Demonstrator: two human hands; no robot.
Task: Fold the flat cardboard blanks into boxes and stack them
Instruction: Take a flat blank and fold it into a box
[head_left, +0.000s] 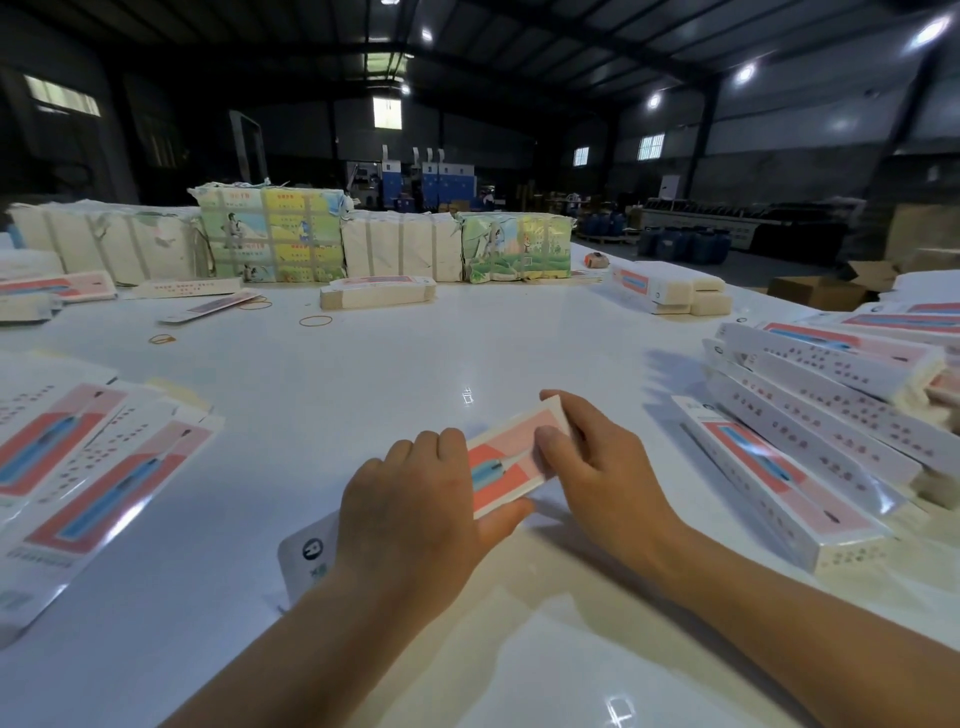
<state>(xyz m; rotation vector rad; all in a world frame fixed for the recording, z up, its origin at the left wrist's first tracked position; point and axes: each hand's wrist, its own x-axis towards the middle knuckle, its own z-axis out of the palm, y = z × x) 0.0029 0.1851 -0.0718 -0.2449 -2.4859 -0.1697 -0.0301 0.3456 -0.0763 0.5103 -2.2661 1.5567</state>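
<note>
White table (363, 374): folded boxes (810, 415) heaped right, many done; flat blanks (88, 467) left, plenty remaining. 1 blank (511, 457) at centre, mid-fold. Left hand (415, 499) presses it down, thumb underneath; right hand (597, 457) pinches its far end.

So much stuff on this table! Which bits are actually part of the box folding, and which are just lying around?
Part of the job:
- blank held by the left hand and right hand
- flat blanks on the left
- folded boxes stacked on the right

Lying about:
- rubber bands
- strapped bundles at the far edge
- tape roll
</note>
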